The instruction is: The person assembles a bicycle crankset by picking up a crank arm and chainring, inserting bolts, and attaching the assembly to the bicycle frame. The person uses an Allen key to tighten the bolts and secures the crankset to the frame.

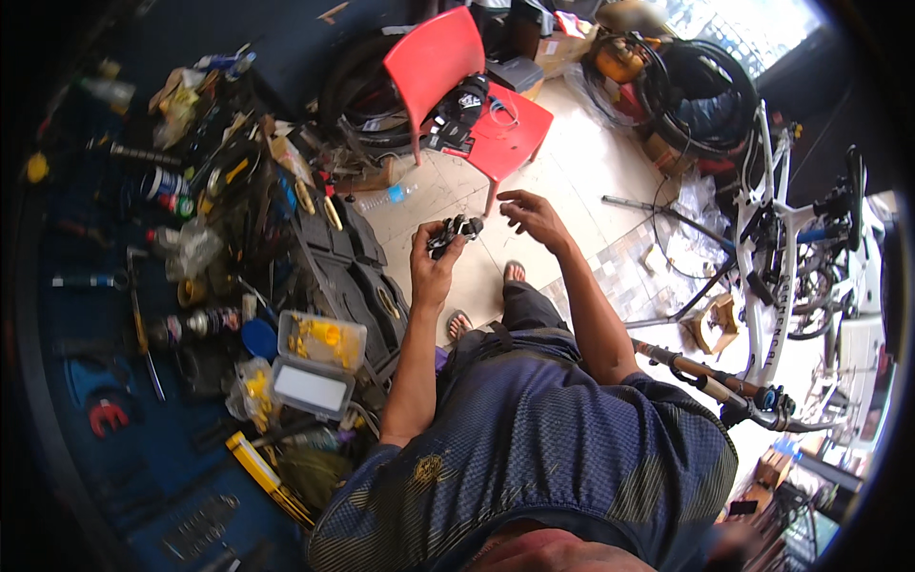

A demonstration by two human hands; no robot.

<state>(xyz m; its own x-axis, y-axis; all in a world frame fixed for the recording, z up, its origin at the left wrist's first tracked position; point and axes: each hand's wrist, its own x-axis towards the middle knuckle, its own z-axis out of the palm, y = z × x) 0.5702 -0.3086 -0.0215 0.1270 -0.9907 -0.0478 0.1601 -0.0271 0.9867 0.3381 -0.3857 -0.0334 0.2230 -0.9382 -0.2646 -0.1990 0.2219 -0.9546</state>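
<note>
Shirt (524,419) below, left hand (434,265) grips part (458,234), open gap to right hand (537,221).

1. A dark blue cloth shirt (534,419) with short sleeves, little checks and thin yellowish stripes (681,472).
2. A small gold badge (429,468) on it.
3. Dark cloth trousers (529,307).
4. Dark open sandals (515,278).

The left forearm (412,367) reaches toward the far side, slanting slightly right, and the left hand (432,262) curls thumb and fingers in a grip. The right forearm (596,310) slants far and leftward; the right hand (537,221) hovers well apart, fingers loosely bent toward the left.
</note>
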